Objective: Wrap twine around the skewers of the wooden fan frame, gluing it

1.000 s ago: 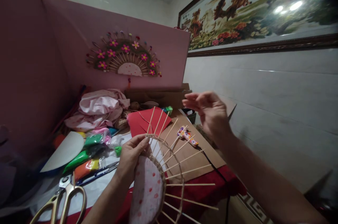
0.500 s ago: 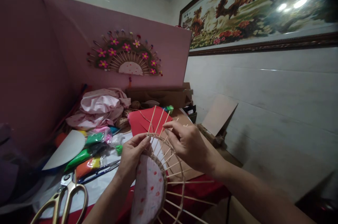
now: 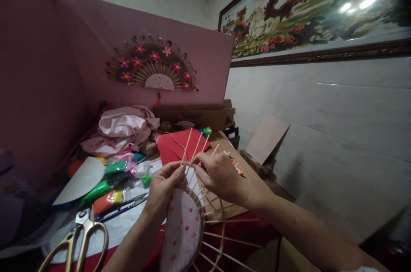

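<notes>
Lower centre of the frame, the left hand (image 3: 162, 193) grips the fan (image 3: 182, 231) at the top of its cloth disc. The right hand (image 3: 218, 175), beside it, pinches a thin cord (image 3: 176, 140) among the sticks (image 3: 236, 220). Only a ring near the disc looks woven. The sticks beyond it are bare, unlike the flowered fan (image 3: 154, 71) upper left.

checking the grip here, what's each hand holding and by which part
Left hand grips the fan at the top edge of its fabric centre; right hand pinches at the base of the sticks beside it.
</notes>
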The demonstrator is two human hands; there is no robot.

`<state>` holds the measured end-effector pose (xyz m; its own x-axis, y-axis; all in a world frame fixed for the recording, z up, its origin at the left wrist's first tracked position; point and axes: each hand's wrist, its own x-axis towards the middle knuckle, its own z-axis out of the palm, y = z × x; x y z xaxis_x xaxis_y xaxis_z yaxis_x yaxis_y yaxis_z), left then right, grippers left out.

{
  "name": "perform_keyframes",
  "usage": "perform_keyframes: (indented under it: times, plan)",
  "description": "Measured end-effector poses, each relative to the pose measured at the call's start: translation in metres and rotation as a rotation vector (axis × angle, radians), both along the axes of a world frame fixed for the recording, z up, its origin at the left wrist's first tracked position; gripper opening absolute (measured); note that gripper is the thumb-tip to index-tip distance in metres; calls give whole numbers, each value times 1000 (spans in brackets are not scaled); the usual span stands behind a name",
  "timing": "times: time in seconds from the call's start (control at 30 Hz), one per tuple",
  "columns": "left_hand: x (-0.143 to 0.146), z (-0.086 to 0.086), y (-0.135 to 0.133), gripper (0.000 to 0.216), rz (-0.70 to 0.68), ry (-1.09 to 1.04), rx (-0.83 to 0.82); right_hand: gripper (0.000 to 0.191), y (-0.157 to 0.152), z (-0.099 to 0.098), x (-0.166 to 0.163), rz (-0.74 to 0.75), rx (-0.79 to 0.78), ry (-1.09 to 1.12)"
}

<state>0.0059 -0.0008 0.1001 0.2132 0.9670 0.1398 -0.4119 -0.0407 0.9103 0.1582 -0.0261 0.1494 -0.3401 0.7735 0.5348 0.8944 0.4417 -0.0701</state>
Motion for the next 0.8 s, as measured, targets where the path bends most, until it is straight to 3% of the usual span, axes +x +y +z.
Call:
perform_keyframes:
  times: [0.37, 0.6, 0.8]
  plan:
    - [0, -2, 1, 20, 9, 27, 12, 16, 1, 2, 7, 55, 190, -353]
    - [1, -4, 3, 22, 18, 27, 17, 16, 1, -9, 8, 152, 309, -529]
    - [1, -3, 4, 21, 40, 8, 7, 24, -4, -13, 13, 156, 222, -351]
